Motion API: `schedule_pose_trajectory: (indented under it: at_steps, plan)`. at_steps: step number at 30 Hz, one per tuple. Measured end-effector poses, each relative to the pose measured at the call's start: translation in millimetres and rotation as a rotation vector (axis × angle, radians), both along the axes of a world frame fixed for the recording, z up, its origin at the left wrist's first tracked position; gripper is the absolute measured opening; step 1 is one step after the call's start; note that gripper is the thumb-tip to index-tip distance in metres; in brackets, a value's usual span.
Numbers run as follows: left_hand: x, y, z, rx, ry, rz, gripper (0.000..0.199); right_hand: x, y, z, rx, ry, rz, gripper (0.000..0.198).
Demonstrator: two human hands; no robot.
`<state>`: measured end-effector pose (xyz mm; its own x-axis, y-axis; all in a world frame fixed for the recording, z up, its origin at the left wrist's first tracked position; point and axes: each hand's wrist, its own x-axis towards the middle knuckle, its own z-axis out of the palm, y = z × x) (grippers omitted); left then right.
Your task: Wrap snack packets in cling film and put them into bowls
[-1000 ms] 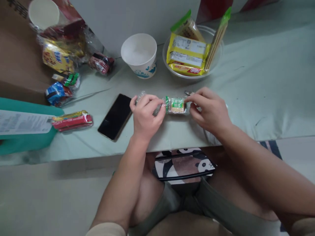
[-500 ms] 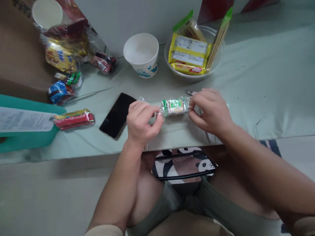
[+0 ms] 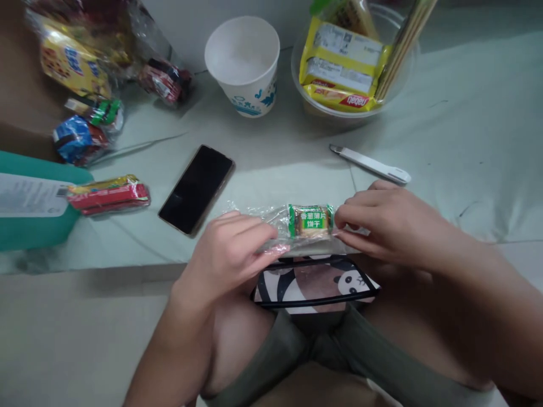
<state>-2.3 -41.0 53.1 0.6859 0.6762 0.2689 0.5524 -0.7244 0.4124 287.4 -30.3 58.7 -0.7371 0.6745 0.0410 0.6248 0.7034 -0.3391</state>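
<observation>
A small green-and-white biscuit packet point(image 3: 311, 221) with Chinese print lies inside a clear plastic bag point(image 3: 278, 216), stretched level between my hands at the near edge of the table. My left hand point(image 3: 233, 249) pinches the loose left part of the bag, thumb below and fingers above. At the packet's right end, my right hand point(image 3: 379, 226) has its fingertips closed on the plastic. A white utility knife point(image 3: 371, 164) lies on the cloth just beyond my right hand. Left of the bag rests a dark phone point(image 3: 197, 189), touched by neither hand.
A white paper cup point(image 3: 244, 68) and a clear round bowl point(image 3: 307, 104) of snack packs stand at the back. Bagged snacks point(image 3: 76, 65) lie at far left, with a red snack pack point(image 3: 110, 195) beside a teal container point(image 3: 38, 234). A panda-print seat point(image 3: 314, 285) shows between the legs.
Both hands have come nearer my body with the bag. The packet's printed face now shows clearly, and the knife is uncovered. The view has shifted, moving the background items up.
</observation>
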Motion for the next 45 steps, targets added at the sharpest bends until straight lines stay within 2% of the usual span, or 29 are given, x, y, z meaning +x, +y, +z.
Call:
schedule_pose_trajectory:
  at_steps: [2, 4, 7, 9, 11, 13, 15, 19, 23, 27, 30, 33, 36, 39, 42, 45]
  plan:
    - [-1.0, 2.9, -3.2, 0.004, 0.015, 0.037, 0.021, 1.5, 2.3, -1.9, 0.004, 0.016, -0.062, 0.027]
    - [1.7, 11.2, -7.7, 0.032, -0.025, 0.142, 0.020, -0.3, 5.9, -5.2, 0.037, 0.030, -0.167, 0.027]
    - [12.0, 29.7, -12.0, 0.149, -0.151, 0.289, 0.021, -9.1, 10.9, -8.3, 0.109, 0.103, -0.345, 0.026]
    - [19.4, 39.9, -10.8, 0.273, -0.255, 0.351, 0.022, -16.0, 11.7, -5.9, 0.167, 0.184, -0.474, 0.023]
    - [23.2, 44.3, -7.4, 0.336, -0.293, 0.434, 0.027, -20.4, 10.1, -0.3, 0.228, 0.254, -0.577, 0.021]
    - [21.5, 43.5, -5.3, 0.353, -0.315, 0.487, 0.034, -20.4, 7.5, 5.7, 0.268, 0.292, -0.618, 0.022]
    - [14.4, 40.7, -6.6, 0.322, -0.321, 0.483, 0.041, -15.8, 5.7, 8.9, 0.265, 0.290, -0.595, 0.025]
    - [-5.0, 39.5, -14.1, 0.223, -0.284, 0.417, 0.054, 1.3, 5.7, 5.3, 0.185, 0.201, -0.429, 0.030]
    - [-13.5, 42.9, -17.1, 0.225, -0.307, 0.443, 0.055, 13.7, 8.0, -3.2, 0.104, 0.209, -0.384, 0.022]
    - [-10.7, 46.3, -19.0, 0.241, -0.376, 0.409, 0.049, 11.3, 16.0, -8.9, 0.077, 0.314, -0.517, 0.015]
    - [-8.5, 49.2, -22.4, 0.194, -0.460, 0.408, 0.044, 5.3, 23.9, -13.3, 0.079, 0.463, -0.618, 0.018]
    - [-7.3, 49.7, -25.9, 0.088, -0.620, 0.413, 0.038, 1.1, 28.0, -18.7, -0.122, 0.716, -0.679, 0.022]
    - [-5.6, 45.4, -27.1, -0.092, -0.814, 0.450, 0.035, -1.2, 27.3, -20.6, -0.301, 0.942, -0.740, 0.025]
    - [-4.2, 39.9, -26.4, -0.189, -0.819, 0.548, 0.041, -2.2, 24.8, -17.3, -0.276, 1.024, -0.845, 0.029]
    - [-5.4, 39.1, -26.3, -0.146, -0.763, 0.632, 0.046, -1.2, 23.9, -14.0, -0.210, 1.041, -0.939, 0.030]
    - [-9.5, 42.4, -23.3, -0.104, -0.831, 0.662, 0.055, 2.2, 26.2, -14.8, -0.110, 1.105, -0.967, 0.027]
